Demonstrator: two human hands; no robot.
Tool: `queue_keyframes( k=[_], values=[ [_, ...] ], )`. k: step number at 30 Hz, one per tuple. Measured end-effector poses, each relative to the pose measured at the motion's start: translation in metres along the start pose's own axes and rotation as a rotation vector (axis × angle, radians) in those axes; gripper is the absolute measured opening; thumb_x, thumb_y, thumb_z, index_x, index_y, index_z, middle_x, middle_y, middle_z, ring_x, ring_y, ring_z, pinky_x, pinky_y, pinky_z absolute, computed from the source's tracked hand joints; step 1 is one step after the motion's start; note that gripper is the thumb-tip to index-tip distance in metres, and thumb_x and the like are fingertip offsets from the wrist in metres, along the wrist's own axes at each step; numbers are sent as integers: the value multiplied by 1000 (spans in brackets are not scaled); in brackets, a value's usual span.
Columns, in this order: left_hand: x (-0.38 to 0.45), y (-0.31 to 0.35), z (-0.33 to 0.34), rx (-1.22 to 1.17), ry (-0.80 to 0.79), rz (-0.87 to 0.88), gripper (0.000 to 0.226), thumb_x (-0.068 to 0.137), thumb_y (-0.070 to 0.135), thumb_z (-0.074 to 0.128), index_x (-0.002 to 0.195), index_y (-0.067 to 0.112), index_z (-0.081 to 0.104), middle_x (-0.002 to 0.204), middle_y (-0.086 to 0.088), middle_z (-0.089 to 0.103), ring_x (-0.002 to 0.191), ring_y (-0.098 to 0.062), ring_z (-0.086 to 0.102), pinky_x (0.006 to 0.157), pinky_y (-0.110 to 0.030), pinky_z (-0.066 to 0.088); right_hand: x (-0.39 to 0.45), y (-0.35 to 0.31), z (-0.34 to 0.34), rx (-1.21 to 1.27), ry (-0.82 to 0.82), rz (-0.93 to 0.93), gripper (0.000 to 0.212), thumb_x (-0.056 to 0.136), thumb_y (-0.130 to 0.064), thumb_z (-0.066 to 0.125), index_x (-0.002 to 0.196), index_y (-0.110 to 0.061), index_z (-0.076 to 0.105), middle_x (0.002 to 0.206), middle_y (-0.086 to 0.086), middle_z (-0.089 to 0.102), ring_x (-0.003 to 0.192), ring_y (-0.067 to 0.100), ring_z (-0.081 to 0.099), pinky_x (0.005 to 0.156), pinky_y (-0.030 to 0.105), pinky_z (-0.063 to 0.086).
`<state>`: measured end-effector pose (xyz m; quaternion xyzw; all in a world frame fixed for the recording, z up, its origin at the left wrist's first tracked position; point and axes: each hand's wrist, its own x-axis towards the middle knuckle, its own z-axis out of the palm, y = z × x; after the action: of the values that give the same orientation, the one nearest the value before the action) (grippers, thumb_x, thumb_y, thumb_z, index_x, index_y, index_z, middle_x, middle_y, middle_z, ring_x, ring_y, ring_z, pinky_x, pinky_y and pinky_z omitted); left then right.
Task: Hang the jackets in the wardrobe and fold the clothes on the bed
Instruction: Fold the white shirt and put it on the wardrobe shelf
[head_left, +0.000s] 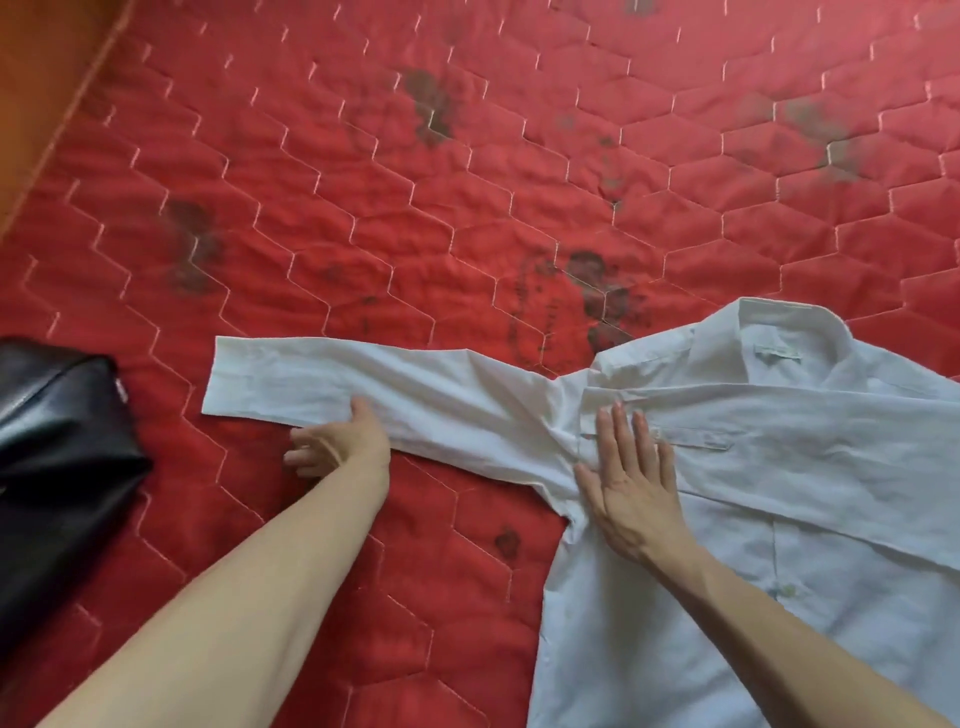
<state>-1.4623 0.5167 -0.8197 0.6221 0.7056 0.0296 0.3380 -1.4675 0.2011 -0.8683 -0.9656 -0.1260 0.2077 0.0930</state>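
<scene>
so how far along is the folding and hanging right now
Early on. Done: the white shirt lies spread flat on the red quilted bed, and its far sleeve already looks folded across the chest. In hand: the right hand presses flat near the shoulder while the left hand has a grip on the outstretched sleeve, probably to fold it in. Left: the rest of the shirt folds, and the black jacket still lies unhung at the edge.

No writing can be read anywhere in the frame. The only candidate is a small pale label sewn inside the collar of the white shirt, right of centre; its print (if it carries any) is too small and blurred to make out. A tiny pale mark on the black jacket at the left edge is likewise illegible.
</scene>
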Motion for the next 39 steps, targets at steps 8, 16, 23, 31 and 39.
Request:
queue_keyframes(
  k=[8, 16, 23, 31, 39],
  values=[
    [84, 28, -42, -395, -158, -132, 16, 83, -3, 76, 90, 3, 63, 76, -10, 61, 62, -19, 53, 65, -30, 50, 4, -4, -12, 39, -145, 47, 81, 82, -73, -11, 150, -39, -37, 157, -18, -47, 146, 8, -45, 119, 37, -28],
    [115, 26, -44, -27, -211, 65, 26, 86, 2, 68, 112, -2, 70, 117, -19, 72, 102, -36, 71, 90, -44, 61, 2, -4, -21, 38, -115, 46, 95, 80, -77, -1, 163, -34, -15, 170, -14, -24, 154, 9, -28, 126, 42, -11],
    [35, 32, -65, -56, -102, 648, 13, 95, 16, 56, 91, 8, 47, 76, -3, 51, 83, -34, 54, 70, -35, 33, -12, -47, -37, 49, 316, 26, 83, 97, -60, 32, 164, -12, 24, 174, 8, 15, 160, 31, 10, 127, 58, 17],
    [-109, 0, -51, 30, -212, 1546, 13, 91, 8, 70, 97, 12, 59, 92, -1, 62, 82, -24, 61, 57, -36, 46, -20, -161, -120, 1515, 3, 4, 73, 89, -51, 76, 149, -24, 43, 140, 4, 61, 122, 7, 63, 95, 20, 50],
    [-207, -26, 6, 167, -473, 1995, 21, 95, 5, 65, 116, 2, 68, 119, -13, 71, 109, -33, 69, 93, -43, 57, -34, -47, -151, 1688, 476, 420, 15, 98, -26, 72, 97, -11, 67, 80, -2, 66, 70, 9, 62, 66, 22, 52]
  ],
)
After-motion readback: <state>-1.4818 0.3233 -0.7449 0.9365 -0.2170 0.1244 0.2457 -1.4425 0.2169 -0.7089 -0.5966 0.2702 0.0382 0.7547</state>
